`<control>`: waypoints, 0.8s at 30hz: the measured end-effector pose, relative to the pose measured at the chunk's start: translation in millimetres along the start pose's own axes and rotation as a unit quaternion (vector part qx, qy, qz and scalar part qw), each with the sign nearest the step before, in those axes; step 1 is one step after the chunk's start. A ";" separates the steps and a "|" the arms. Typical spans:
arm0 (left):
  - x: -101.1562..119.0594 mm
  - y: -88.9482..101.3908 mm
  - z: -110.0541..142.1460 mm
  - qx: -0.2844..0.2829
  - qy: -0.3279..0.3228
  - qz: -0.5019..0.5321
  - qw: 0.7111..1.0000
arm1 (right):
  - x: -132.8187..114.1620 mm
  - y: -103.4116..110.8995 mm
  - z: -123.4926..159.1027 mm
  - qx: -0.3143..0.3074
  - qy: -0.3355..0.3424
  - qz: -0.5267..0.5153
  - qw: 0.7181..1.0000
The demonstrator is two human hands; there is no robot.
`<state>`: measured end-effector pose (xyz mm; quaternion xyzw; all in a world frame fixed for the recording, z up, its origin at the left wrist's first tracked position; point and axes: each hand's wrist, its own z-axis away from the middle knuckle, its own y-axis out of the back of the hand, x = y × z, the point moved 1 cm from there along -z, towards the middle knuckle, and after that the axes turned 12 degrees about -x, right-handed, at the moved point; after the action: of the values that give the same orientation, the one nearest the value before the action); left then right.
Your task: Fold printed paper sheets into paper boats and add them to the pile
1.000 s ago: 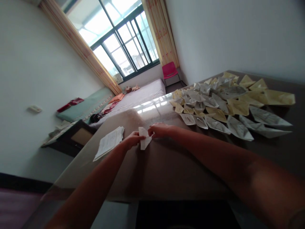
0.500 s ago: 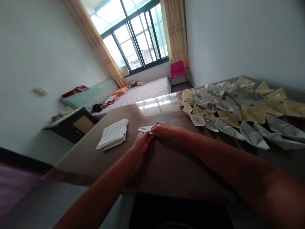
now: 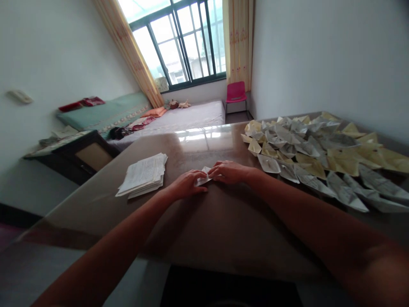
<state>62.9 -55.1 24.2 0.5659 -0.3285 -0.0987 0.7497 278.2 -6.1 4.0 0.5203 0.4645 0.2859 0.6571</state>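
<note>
A small folded piece of white printed paper (image 3: 203, 177) lies on the glossy brown table (image 3: 223, 221). My left hand (image 3: 186, 185) rests over its left side, fingers pressed down on it. My right hand (image 3: 228, 171) presses on its right side with fingers together. Most of the paper is hidden under both hands. A stack of printed sheets (image 3: 143, 175) lies to the left of my left hand. A big heap of folded paper boats (image 3: 316, 155), white and yellow, covers the table's right side.
Beyond the table stand a bed (image 3: 188, 117) with a green headboard cushion, a pink chair (image 3: 236, 94) under the window, and a dark cabinet (image 3: 86, 155) at the left. A dark gap (image 3: 230, 290) shows below the table's near edge.
The paper, held upright between my hands a second ago, has been laid down and flattened on the table. The view has levelled out and tilted lower.
</note>
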 end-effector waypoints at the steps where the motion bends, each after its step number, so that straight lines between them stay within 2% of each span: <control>1: -1.6 1.1 -2.5 -0.013 0.004 -0.006 1.000 | 1.0 -0.2 0.1 0.001 0.005 0.005 1.000; 4: -6.7 4.9 -3.5 -0.029 0.006 -0.020 0.999 | 4.9 -0.2 -0.4 0.008 -0.008 -0.007 1.000; 12: -7.2 9.9 -2.1 -0.021 -0.002 -0.058 0.998 | 7.2 7.7 -3.1 -0.003 -0.063 -0.067 0.996; 18: -12.8 -2.9 -2.4 0.037 0.004 -0.080 0.996 | 3.2 6.5 -6.9 0.022 -0.052 -0.012 0.998; 24: -29.9 -9.8 -0.5 0.064 0.038 -0.010 0.997 | 18.9 -2.1 -11.8 0.019 -0.130 -0.078 0.988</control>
<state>42.6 -42.6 3.8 0.6193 -0.3002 -0.0633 0.7227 274.9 14.5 -4.3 0.5278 0.4201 0.1549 0.7218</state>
